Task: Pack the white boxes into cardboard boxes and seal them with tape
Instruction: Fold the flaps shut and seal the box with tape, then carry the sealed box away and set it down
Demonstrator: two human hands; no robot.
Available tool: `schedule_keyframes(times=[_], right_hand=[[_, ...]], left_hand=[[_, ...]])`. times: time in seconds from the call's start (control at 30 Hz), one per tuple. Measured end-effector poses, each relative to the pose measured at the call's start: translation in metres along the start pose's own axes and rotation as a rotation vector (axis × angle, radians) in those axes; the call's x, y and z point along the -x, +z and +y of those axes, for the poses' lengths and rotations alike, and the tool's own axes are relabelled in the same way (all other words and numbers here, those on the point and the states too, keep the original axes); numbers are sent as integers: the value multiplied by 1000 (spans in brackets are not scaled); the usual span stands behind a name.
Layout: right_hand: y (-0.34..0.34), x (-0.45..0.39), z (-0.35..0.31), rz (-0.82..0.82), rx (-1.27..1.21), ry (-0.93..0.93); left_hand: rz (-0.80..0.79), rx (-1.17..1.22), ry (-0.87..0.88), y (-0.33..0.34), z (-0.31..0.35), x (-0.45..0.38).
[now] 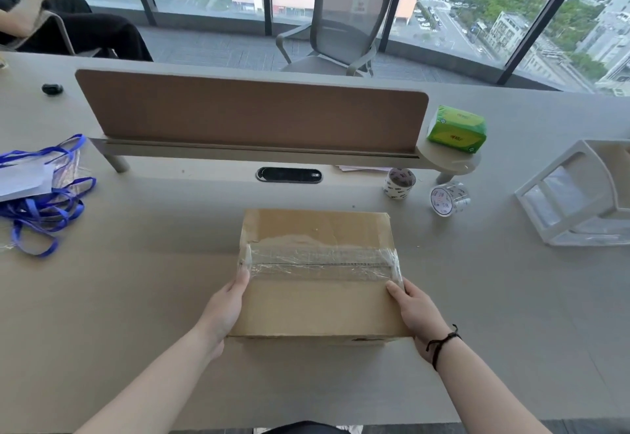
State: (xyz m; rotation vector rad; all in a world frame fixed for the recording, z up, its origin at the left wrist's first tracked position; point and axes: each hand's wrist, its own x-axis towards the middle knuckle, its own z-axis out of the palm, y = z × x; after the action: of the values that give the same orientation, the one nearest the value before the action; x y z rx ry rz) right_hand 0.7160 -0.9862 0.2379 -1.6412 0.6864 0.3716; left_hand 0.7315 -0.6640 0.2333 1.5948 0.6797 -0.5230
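Observation:
A closed cardboard box [317,300] lies on the desk in front of me, with clear tape [320,259] running across its top seam and down both ends. My left hand [225,311] presses flat against the box's left side. My right hand [416,314] presses flat against the right side, thumb on the top edge. Two rolls of clear tape stand behind the box to the right, one upright [399,183], one on its edge [446,200]. No white boxes are visible.
A brown divider panel [252,111] crosses the desk behind the box. Blue lanyards and a clear bag [44,195] lie at left. A white moulded tray [579,195] sits at right, a green tissue pack [456,130] on the shelf. An office chair and a seated person are beyond.

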Motion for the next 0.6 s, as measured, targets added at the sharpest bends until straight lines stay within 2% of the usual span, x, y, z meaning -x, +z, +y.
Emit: schedule_keyframes(times=[0.13,0.23,0.4,0.6], right_hand=[[5,11,1,7,-49,111],[8,14,5,30,13,155],[10,14,16,35,-40,129],[7,10,27,-39,-122,96]], left_hand=[[-22,46,-30,3,-10,0],[-10,88,-45,7,-12,3],[-17,150,-70,7,-18,5],[-13,124,-34,9,-21,6]])
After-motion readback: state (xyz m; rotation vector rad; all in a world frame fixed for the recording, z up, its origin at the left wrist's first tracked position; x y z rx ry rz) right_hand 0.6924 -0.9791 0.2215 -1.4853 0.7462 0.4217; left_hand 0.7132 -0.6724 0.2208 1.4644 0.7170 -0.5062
